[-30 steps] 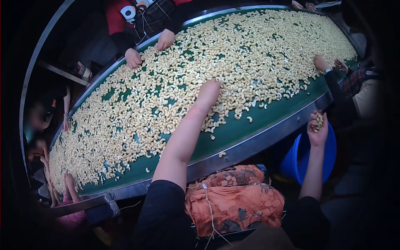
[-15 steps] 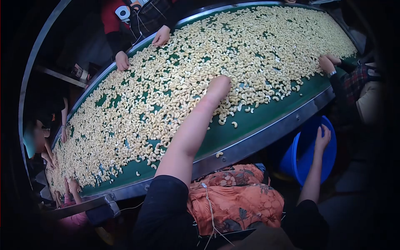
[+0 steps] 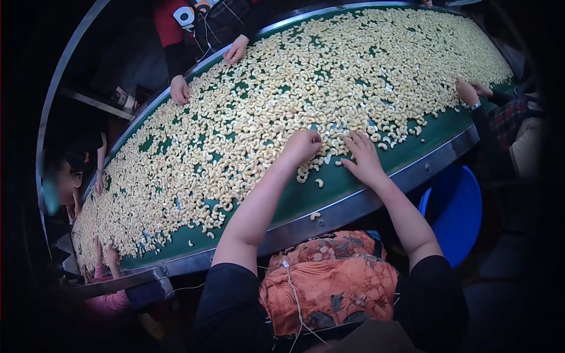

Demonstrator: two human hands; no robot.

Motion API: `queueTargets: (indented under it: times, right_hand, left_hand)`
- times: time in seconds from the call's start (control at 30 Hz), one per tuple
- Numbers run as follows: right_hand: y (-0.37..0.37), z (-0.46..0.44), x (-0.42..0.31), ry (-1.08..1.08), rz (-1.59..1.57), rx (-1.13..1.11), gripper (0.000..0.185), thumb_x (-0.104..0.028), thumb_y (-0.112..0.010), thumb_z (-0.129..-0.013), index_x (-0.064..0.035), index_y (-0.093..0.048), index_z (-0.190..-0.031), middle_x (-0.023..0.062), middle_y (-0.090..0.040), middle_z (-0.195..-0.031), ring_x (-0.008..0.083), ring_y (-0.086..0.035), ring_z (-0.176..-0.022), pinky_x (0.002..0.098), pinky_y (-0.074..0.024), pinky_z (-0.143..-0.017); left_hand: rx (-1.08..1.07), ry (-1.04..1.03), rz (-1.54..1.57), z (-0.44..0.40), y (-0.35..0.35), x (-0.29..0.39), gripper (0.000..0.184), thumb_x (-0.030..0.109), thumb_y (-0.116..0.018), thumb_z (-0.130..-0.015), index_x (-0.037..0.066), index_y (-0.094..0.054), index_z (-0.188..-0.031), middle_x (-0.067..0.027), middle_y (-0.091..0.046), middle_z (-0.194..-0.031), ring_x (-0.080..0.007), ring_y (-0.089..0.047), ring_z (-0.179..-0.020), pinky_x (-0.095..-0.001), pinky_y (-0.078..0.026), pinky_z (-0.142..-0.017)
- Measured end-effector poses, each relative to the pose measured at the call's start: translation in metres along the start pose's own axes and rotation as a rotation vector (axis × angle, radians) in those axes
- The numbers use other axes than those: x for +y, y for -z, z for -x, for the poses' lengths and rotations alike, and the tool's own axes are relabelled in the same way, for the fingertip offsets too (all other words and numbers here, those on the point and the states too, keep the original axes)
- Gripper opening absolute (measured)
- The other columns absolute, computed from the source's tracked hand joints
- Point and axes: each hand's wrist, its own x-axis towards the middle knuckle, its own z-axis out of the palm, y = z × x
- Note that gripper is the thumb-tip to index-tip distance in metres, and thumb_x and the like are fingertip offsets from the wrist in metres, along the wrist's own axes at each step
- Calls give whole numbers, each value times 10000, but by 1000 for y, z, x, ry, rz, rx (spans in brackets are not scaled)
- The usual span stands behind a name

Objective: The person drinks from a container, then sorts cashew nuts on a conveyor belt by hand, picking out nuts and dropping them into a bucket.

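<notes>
A thick spread of pale cashew nuts (image 3: 347, 76) covers a green belt (image 3: 338, 187). My left hand (image 3: 302, 147) is over the near edge of the nuts, its fingers curled inward; what they hold, if anything, is hidden. Just right of it, my right hand (image 3: 364, 157) rests on the nuts with fingers stretched out and the thumb apart. A few loose cashews lie on the bare strip of belt between my forearms, and one cashew (image 3: 315, 216) sits on the metal rim (image 3: 347, 213) in front of me.
A blue bucket (image 3: 462, 215) stands below the rim, right of my right arm. Co-workers' hands reach into the nuts across the belt (image 3: 236, 50), at the right (image 3: 468, 92) and at the far left. An orange flowered apron (image 3: 329, 276) covers my lap, with a white cable on it.
My right hand has risen from the blue bucket onto the nuts. My left hand has drawn back toward the near edge, its fingers still curled. The view has shifted slightly.
</notes>
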Motion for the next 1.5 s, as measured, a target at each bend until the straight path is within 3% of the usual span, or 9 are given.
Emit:
queueTargets:
  times: [0.17,0.33,0.57,0.87,1.0,1.1,1.23,1.4,1.5]
  right_hand:
    - [23,12,6,63,-145,-275,397,-207,-618,-773,-104,-557,-1151,105,-464,-1275,296,-373,-1225,391,-293,-1012]
    - [26,-35,20,3,-39,188,72,-149,-652,-702,-82,-647,-729,43,-548,-801,242,-503,-824,371,-400,-740]
    - [9,-53,43,136,141,135,27,-87,-627,-663,-72,-604,-664,59,-529,-769,250,-497,-799,371,-409,-707]
    - [24,-40,61,150,27,79,106,-123,-668,-666,-55,-594,-699,69,-528,-780,262,-501,-826,382,-419,-731]
    - [21,-51,71,224,20,-4,112,-141,-632,-734,-38,-597,-705,39,-539,-741,211,-521,-760,345,-431,-680]
    - [48,-56,72,-471,-949,-490,138,-174,-618,-792,-46,-598,-744,1,-557,-760,121,-528,-716,264,-429,-624]
    - [62,-49,99,-663,-1733,-380,117,-194,-567,-857,-91,-527,-895,-10,-554,-804,64,-496,-680,209,-436,-597]
    - [52,-74,157,-615,-1586,-313,119,-207,-560,-866,-93,-534,-889,-18,-532,-741,55,-462,-613,203,-412,-547]
    - [56,-109,162,-555,-1049,-145,154,-213,-577,-842,-59,-576,-842,4,-542,-725,84,-489,-620,228,-413,-536]
  left_hand:
    - [61,-37,-177,4,-20,-5,168,189,-599,-737,49,-634,-824,-148,-631,-751,-313,-609,-723,-394,-480,-664]
    - [37,42,-41,9,-19,-4,153,147,-615,-762,18,-631,-841,-70,-611,-626,-132,-578,-523,-261,-460,-516]
    - [112,7,-16,-22,-19,24,163,186,-599,-766,54,-652,-846,-68,-606,-615,-134,-572,-541,-277,-446,-519]
    - [175,-146,-461,-86,-75,46,199,171,-570,-715,-9,-613,-786,-190,-607,-710,-321,-605,-669,-389,-484,-631]
    - [-53,76,314,-83,-47,29,106,138,-598,-734,45,-580,-781,-6,-560,-656,-99,-510,-533,-250,-394,-466]
    - [-122,210,1010,-81,-23,33,120,143,-616,-767,99,-567,-866,45,-492,-649,-39,-357,-478,-185,-278,-439]
    - [76,62,416,-124,-36,49,157,170,-620,-777,53,-626,-883,11,-556,-655,-75,-481,-537,-217,-380,-478]
    - [202,-211,-352,-168,-72,64,162,175,-522,-807,57,-556,-911,-185,-607,-792,-361,-579,-750,-435,-453,-670]
    - [155,-142,-417,-170,-73,74,163,171,-502,-818,63,-542,-934,-179,-606,-780,-352,-584,-746,-438,-452,-660]
